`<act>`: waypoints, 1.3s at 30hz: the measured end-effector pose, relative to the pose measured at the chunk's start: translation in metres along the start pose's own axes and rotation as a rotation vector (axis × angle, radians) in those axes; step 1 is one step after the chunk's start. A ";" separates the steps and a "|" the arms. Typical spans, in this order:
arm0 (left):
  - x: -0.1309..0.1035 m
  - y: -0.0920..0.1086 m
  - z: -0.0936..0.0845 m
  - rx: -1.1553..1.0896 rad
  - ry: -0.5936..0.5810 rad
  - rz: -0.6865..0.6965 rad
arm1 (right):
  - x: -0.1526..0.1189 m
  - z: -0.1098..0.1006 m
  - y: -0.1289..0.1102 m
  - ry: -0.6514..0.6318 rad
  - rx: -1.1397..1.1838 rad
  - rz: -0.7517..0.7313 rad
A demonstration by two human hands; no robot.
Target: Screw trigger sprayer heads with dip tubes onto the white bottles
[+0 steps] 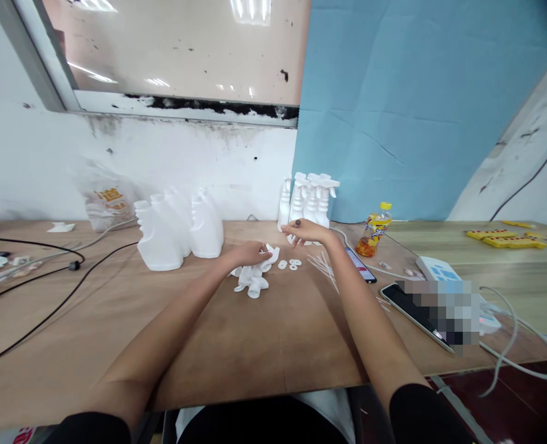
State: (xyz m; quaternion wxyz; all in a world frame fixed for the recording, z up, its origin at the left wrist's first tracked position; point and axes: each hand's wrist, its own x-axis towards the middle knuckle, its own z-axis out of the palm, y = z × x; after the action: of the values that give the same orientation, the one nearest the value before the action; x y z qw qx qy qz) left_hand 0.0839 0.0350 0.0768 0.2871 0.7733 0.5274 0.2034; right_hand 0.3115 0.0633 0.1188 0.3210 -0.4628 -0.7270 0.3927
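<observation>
The front edge of our worktop [264, 351] ran at 6 o'clock, well apart from the heap of white trigger heads [254, 287], leaving room for moving between. Our left hand [250, 253] curled over the heap, touching it; we could not tell whether it gripped one. Our right hand [306, 230], fingers narrowed, was toward 1 o'clock, its hold unclear. From the heap we counted about four white rings [280, 266] at 2, at least four spray bottles [296, 201] at 1, at least four white jugs [160, 248] at 10.

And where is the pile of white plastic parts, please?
In the head view, the pile lies centrally on the table, by the left hand, left of small white rings.
</observation>
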 end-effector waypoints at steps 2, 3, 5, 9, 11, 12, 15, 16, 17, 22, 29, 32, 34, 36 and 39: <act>0.001 0.000 0.002 0.035 -0.013 -0.001 | 0.004 -0.003 0.003 0.203 0.055 -0.038; 0.001 0.000 0.003 0.049 -0.015 -0.003 | 0.006 -0.004 0.004 0.288 0.071 -0.053; 0.001 0.001 0.004 0.068 -0.005 -0.005 | 0.011 -0.005 0.006 0.406 0.140 -0.076; 0.001 -0.001 0.003 0.075 0.016 -0.008 | 0.016 -0.004 0.004 0.433 0.595 -0.162; 0.002 -0.003 0.003 0.077 0.003 -0.011 | 0.016 -0.004 0.002 0.399 0.789 -0.215; 0.003 -0.003 0.003 0.078 -0.008 -0.014 | 0.015 -0.004 0.001 0.391 0.842 -0.233; 0.004 -0.005 0.003 0.073 -0.048 -0.029 | 0.012 -0.006 0.000 0.397 0.908 -0.265; 0.005 -0.006 0.003 0.065 -0.054 -0.033 | 0.011 -0.007 0.000 0.397 0.915 -0.276; 0.005 -0.006 0.003 0.054 -0.053 -0.036 | 0.010 -0.007 0.000 0.395 0.922 -0.287; 0.005 -0.007 0.001 -0.055 0.041 0.001 | 0.003 -0.010 -0.006 0.345 0.958 -0.319; -0.009 0.020 -0.014 -0.331 0.304 0.167 | -0.023 -0.002 -0.050 0.192 0.887 -0.437; -0.022 0.041 -0.022 -0.492 0.310 0.237 | -0.039 0.011 -0.076 0.136 0.788 -0.442; -0.030 0.051 -0.026 -0.689 0.256 0.261 | -0.048 0.019 -0.091 0.110 0.713 -0.400; -0.037 0.056 -0.030 -0.849 0.197 0.249 | -0.053 0.025 -0.099 0.105 0.635 -0.334; -0.039 0.054 -0.034 -0.846 0.186 0.196 | -0.050 0.023 -0.097 0.102 0.581 -0.259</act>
State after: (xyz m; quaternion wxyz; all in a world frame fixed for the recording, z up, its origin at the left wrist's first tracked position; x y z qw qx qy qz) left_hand 0.0870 -0.0091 0.1375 0.5091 0.6124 0.3456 0.4963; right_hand 0.2698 -0.0145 0.1869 0.5229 -0.2746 -0.6204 0.5160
